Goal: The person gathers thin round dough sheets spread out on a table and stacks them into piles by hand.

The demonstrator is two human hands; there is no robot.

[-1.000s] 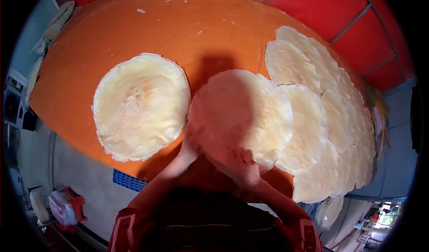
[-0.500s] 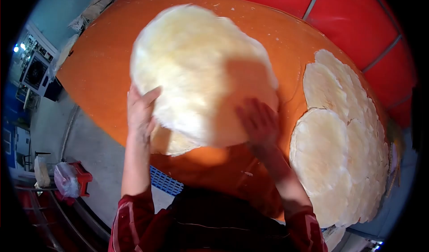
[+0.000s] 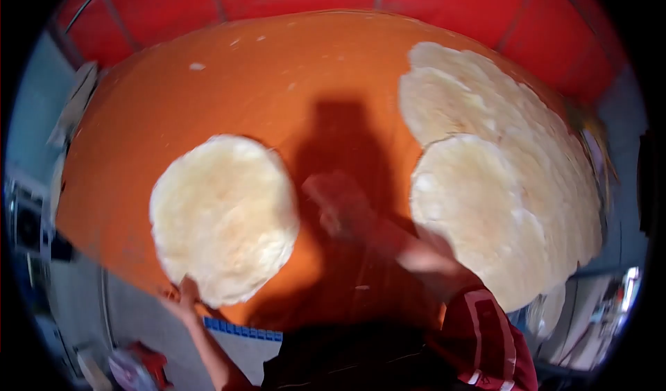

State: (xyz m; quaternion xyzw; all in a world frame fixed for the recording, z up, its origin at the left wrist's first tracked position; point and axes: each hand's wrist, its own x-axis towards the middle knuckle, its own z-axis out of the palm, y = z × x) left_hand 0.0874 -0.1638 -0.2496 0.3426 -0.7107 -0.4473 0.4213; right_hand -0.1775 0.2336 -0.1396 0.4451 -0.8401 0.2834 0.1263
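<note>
Flatbread [image 3: 225, 218] at frame's left, left hand [image 3: 183, 300] touching its edge, right hand [image 3: 338, 202] blurry mid-frame, can't tell either grip

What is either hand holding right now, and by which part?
The left hand is at the near-left edge of the flatbread on the left; whether its grip is closed there can't be told. The blurred right hand holds nothing visible.

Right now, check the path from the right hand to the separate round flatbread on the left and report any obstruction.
Nothing visible blocks it: only orange tabletop, partly shadowed, shows between the right hand and the round flatbread. The left hand is at the flatbread's lower-left edge, outside that gap.
</note>
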